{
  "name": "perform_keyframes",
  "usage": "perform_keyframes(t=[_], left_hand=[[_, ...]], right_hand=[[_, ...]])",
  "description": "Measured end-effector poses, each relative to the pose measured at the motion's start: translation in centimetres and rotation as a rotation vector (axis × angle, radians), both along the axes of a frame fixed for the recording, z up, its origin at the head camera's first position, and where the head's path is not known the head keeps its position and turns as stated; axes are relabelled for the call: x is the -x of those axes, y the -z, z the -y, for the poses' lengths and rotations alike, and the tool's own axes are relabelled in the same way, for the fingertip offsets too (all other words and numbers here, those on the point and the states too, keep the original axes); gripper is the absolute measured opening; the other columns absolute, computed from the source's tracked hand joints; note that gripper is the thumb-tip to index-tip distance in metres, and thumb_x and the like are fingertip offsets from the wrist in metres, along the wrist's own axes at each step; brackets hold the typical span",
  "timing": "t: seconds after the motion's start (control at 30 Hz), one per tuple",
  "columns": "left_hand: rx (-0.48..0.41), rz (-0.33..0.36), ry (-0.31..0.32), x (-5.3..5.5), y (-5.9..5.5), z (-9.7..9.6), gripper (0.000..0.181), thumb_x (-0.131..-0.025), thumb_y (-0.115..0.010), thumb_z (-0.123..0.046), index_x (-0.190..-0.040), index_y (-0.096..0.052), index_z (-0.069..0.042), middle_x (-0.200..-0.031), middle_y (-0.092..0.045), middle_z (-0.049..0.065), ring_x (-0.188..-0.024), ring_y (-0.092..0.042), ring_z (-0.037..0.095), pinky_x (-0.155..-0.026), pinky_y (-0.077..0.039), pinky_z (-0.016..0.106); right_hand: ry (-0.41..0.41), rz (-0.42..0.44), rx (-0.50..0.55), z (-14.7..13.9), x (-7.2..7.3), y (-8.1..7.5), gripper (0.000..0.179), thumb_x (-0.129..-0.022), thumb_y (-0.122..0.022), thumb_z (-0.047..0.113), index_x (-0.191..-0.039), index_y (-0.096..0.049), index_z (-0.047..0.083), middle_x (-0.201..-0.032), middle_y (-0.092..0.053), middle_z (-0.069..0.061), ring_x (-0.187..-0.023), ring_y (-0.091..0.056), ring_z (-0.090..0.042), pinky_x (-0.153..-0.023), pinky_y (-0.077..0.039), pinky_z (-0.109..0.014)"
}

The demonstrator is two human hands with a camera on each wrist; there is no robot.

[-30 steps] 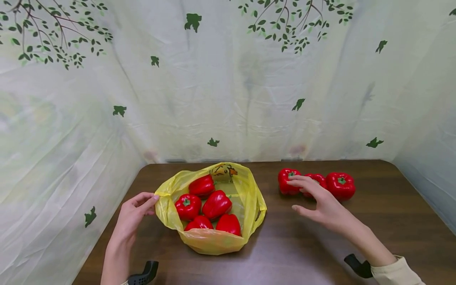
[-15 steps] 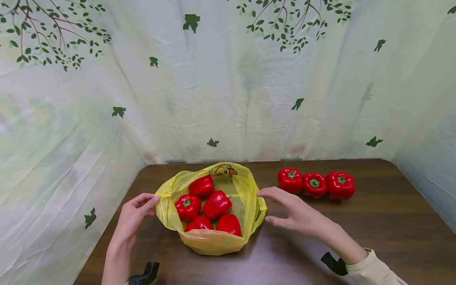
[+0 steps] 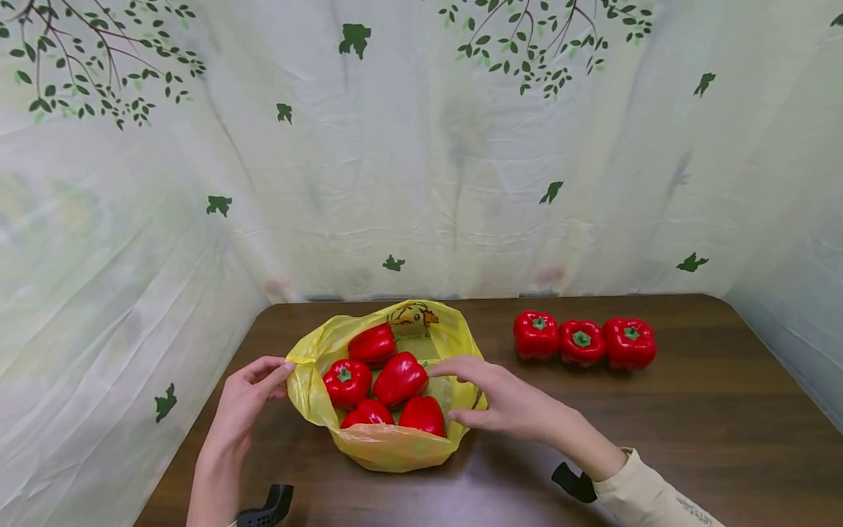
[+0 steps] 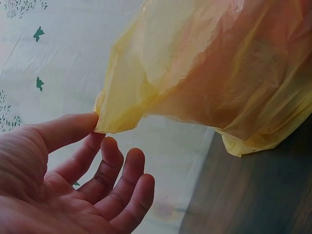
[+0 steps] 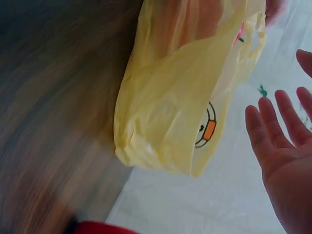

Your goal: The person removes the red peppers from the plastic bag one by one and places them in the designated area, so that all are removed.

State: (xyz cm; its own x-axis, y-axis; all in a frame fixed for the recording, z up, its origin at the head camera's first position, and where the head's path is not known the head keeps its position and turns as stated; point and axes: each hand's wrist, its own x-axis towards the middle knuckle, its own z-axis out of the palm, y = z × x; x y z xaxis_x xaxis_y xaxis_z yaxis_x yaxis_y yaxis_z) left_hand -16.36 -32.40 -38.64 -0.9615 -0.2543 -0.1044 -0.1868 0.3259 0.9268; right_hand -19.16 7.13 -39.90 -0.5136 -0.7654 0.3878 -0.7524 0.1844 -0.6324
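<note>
A yellow plastic bag [image 3: 388, 449] with a duck print stands open-mouthed on the table. Inside it lie several red bell peppers [image 3: 400, 379]. My left hand [image 3: 246, 399] pinches the bag's left rim between thumb and forefinger; the left wrist view shows its other fingers loosely bent below the yellow film. Over the bag's right side hovers my right hand [image 3: 503, 399], fingers spread and nothing between them. Its fingertips overlap the bag's mouth in the head view, close to the peppers. In the right wrist view the right hand [image 5: 287, 146] shows an open palm beside the bag.
Three more red bell peppers [image 3: 582, 342] stand in a row at the back right of the brown wooden table [image 3: 698, 432]. Behind the table hangs a pale curtain [image 3: 461, 183] printed with leaves and branches.
My right hand has moved left from above the row of three peppers to over the right side of the bag. The left hand and the bag have stayed in place.
</note>
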Motion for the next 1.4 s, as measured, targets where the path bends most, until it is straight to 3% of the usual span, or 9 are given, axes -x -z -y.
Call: perform_keyframes(t=[0.17,0.43,0.67,1.13,1.4], left_hand=[[0.006,0.006,0.002,0.0,0.0,0.0,0.04,-0.095,-0.066,-0.035,-0.117,-0.064,-0.001,-0.102,-0.063,-0.002,-0.088,-0.059,0.014,-0.078,-0.054,0.027],[0.008,-0.011,0.013,0.2,0.0,-0.1,0.041,-0.094,-0.067,-0.035,-0.115,-0.065,0.0,-0.101,-0.063,-0.002,-0.088,-0.059,0.014,-0.078,-0.055,0.028],[-0.005,0.005,0.0,-0.1,0.0,-0.1,0.04,-0.094,-0.068,-0.035,-0.115,-0.065,-0.001,-0.098,-0.064,-0.003,-0.084,-0.06,0.014,-0.076,-0.055,0.027],[0.001,-0.003,0.005,-0.1,0.1,-0.1,0.039,-0.094,-0.067,-0.034,-0.114,-0.065,-0.001,-0.098,-0.064,-0.003,-0.085,-0.059,0.015,-0.077,-0.055,0.029],[0.004,-0.007,0.008,0.1,0.2,-0.2,0.039,-0.094,-0.068,-0.034,-0.114,-0.065,0.0,-0.099,-0.063,-0.002,-0.086,-0.059,0.015,-0.076,-0.054,0.027]], right_hand=[[-0.035,0.131,-0.09,0.8,0.3,0.0,0.052,-0.09,-0.073,0.016,-0.137,-0.053,0.027,-0.139,-0.049,0.014,-0.128,-0.044,-0.01,-0.103,-0.042,-0.035],[-0.168,0.246,-0.213,2.1,2.0,0.3,0.048,-0.09,-0.071,0.009,-0.135,-0.057,0.018,-0.134,-0.055,0.011,-0.129,-0.045,-0.011,-0.106,-0.039,-0.037],[-0.204,0.261,-0.347,3.1,2.7,0.5,0.051,-0.088,-0.072,0.009,-0.134,-0.06,0.026,-0.129,-0.057,0.013,-0.116,-0.052,-0.01,-0.1,-0.045,-0.036],[-0.326,0.309,-0.379,4.6,4.1,1.3,0.058,-0.082,-0.068,0.006,-0.137,-0.057,0.022,-0.133,-0.052,0.014,-0.12,-0.046,-0.007,-0.105,-0.039,-0.036],[-0.316,0.31,-0.392,4.8,4.3,1.3,0.054,-0.077,-0.071,0.007,-0.128,-0.06,0.023,-0.127,-0.054,0.015,-0.117,-0.047,-0.005,-0.102,-0.04,-0.031]])
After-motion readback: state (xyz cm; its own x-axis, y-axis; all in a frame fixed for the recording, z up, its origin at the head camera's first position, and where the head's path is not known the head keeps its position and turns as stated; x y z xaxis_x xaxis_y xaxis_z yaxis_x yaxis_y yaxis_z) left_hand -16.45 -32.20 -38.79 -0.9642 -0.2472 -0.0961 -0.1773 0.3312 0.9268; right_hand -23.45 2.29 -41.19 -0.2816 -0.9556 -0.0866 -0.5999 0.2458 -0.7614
